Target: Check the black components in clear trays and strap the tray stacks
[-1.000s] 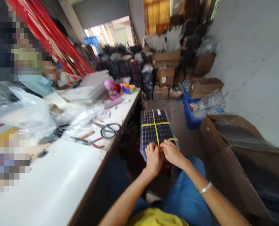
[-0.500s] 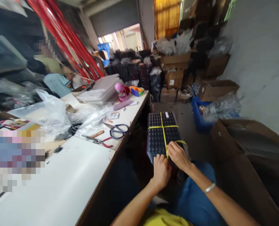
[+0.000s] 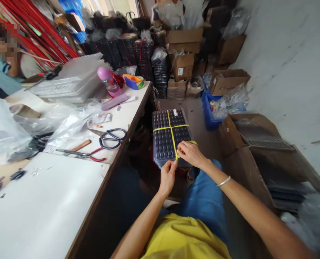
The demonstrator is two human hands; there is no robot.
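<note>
At left, one white counter (image 3: 54,194), with clear plastic bagging (image 3: 5,126) heaped on its far-left part, pieces too tangled to count. To the right of that and farther off, one stack of clear sheets (image 3: 73,77), laid flat, likely to save room; layers too merged to count. Nearer, one pair of red-handled pliers (image 3: 81,154), then just to the right one pair of scissors (image 3: 112,138), handles toward the counter's right edge, presumably for quick reach. Beyond the scissors, one pink-topped bottle (image 3: 109,82), probably set far to stay out of the way. Right of the counter, low and close, one black package (image 3: 161,142), support underneath not clear; bears one white label (image 3: 175,112) and two runs of yellow strap (image 3: 172,135), crossing once on top, seemingly to bind both ways. Two hands at the near end: left hand (image 3: 167,176) with grip pinched together on the strap, probably to anchor it; right hand (image 3: 190,153) with grip closed on the strap just beside, one loop jutting rightward, perhaps for slack. Farther right, one blue crate (image 3: 213,123) stuffed with plastic; nearer, at least one open cardboard box (image 3: 238,165), mouth up, apparently for easy access.
</note>
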